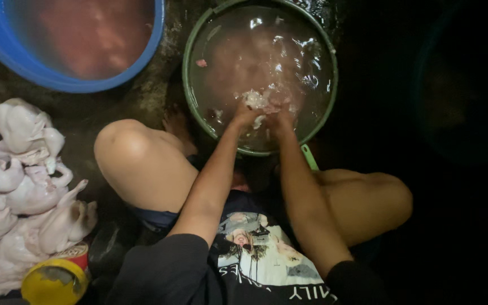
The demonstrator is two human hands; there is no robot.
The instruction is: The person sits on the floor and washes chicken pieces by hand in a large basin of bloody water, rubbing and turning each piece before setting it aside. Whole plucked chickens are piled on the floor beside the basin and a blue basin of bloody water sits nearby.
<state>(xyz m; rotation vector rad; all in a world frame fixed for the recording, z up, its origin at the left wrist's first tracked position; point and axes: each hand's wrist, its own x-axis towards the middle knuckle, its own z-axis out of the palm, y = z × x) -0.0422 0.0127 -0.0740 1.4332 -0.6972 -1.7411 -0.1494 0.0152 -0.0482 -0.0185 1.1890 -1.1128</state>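
Note:
Both my hands are dipped in a green basin (189, 85) of cloudy pinkish water. My left hand (246, 114) and my right hand (279, 114) sit side by side at the near rim, closed around a pale lump of raw chicken (259, 100) just under the surface. The water hides my fingers in part. I am squatting, with one knee on each side of my arms.
A blue basin (40, 73) of reddish water stands at the top left. A pile of plucked raw chickens (18, 181) lies on the left. A yellow-lidded can (55, 279) sits at the bottom left. The right side is dark.

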